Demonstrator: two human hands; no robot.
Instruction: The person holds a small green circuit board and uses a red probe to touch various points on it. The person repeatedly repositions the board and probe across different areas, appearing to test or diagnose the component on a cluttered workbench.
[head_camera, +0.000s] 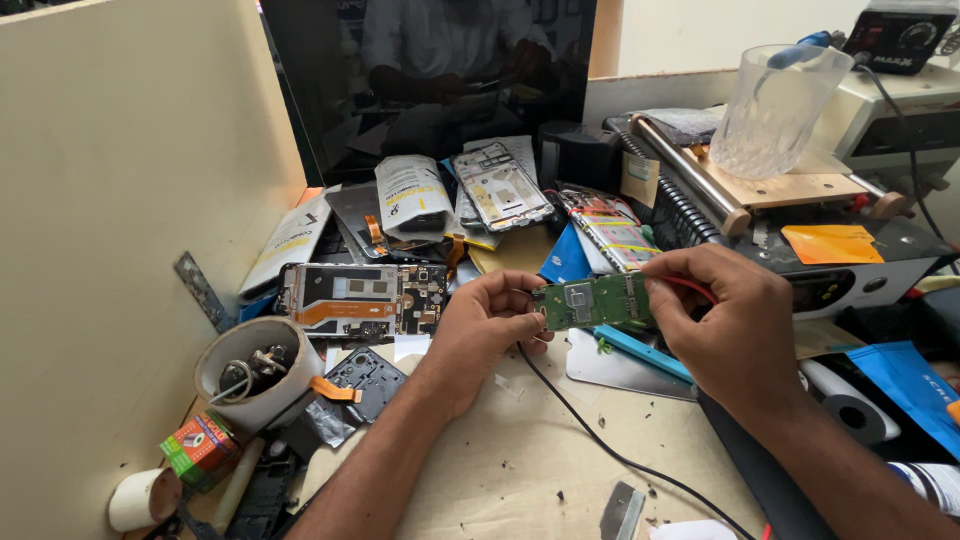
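Nearest the camera, a small flat grey metal blade (622, 510) lies on the scuffed beige tabletop (520, 460), beside a thin black cable (600, 440) that runs up toward the hands.

Above it, the left hand (480, 325) and the right hand (725, 325) hold a small green rectangular circuit board (592, 301) between them, lifted clear of the tabletop near the middle of the view. The left fingers (525, 320) pinch the board's left end; the right fingers (665, 275) close over its right end and top edge, hiding that part.

As for progress, the board is already out of any housing and bare in the hands, so removal looks done. No tool is in either hand, and nothing shows whether any work on the board itself has begun; it seems to be at the stage of being looked over.

The board is narrow and flat, green with silver metal shields and small components on the face turned up. A red wire (695, 287) appears at its right end under the right hand.

Round about lie an opened phone frame with orange flex strips (365, 298), a white cup of small parts (250, 372), and a clear plastic tumbler (775, 110) on a wooden platform.
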